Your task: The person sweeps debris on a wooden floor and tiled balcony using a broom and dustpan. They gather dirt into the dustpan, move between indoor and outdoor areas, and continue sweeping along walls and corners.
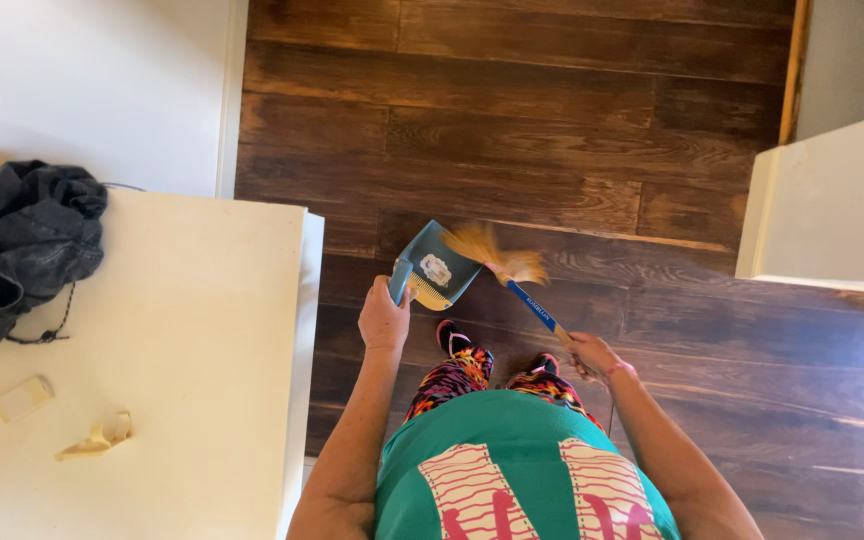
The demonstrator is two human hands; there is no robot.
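Overhead view of floor sweeping, with all places given relative to the blue dustpan. The dustpan was held tilted above the dark wooden plank floor by its handle, around which the left hand was closed. Just to the right of the pan, a small hand broom was gripped by the right hand, the fingers being wrapped fully about the lower end of its blue handle, while the straw-coloured bristles were laid against the pan's open lip. A pale clump of dust and fluff was already gathered inside the pan, so the collecting was judged largely done; emptying the pan was judged to remain, and no further debris could be made out on the boards near the pan. To the left of the pan a white table was seen, on which a crumpled dark garment, a small pale rectangular block and a curled cream scrap were lying. To the right of the pan the corner of a white cabinet was visible. One printed label was borne on the broom handle, too small to be made out; no packages or signs were seen.
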